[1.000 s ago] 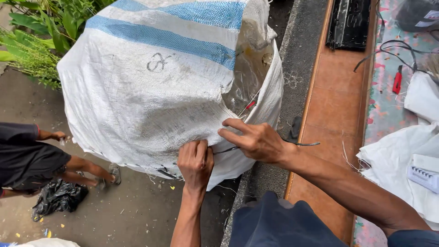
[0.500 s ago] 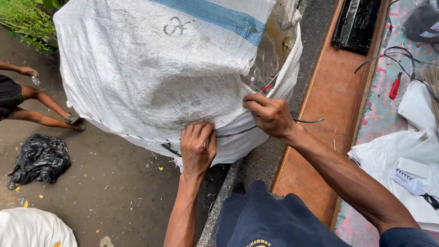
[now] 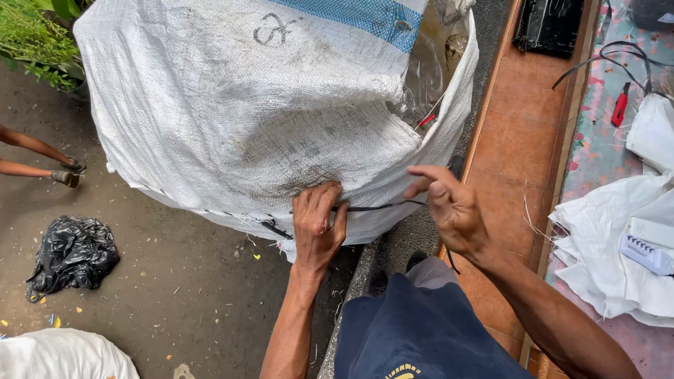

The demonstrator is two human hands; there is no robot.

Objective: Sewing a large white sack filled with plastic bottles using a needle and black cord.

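Observation:
A big stuffed white woven sack (image 3: 239,105) with a blue stripe fills the upper middle of the head view. My left hand (image 3: 317,224) presses on its lower seam and pinches a thin black cord (image 3: 382,206). The cord runs taut to the right into my right hand (image 3: 453,207), which grips its other end just off the sack's edge. A gap at the sack's right side shows clear plastic bottles (image 3: 435,63) inside.
A crumpled black plastic bag (image 3: 70,253) lies on the concrete at left. Another person's legs (image 3: 35,158) stand at the far left. A brown tiled ledge (image 3: 519,140) runs on the right, with white sacks (image 3: 611,253), cables and a red tool (image 3: 619,105) beyond.
My right hand has drawn away from the sack to the right and lower, pulling the black cord taut. The left hand stays on the seam. The view has shifted slightly.

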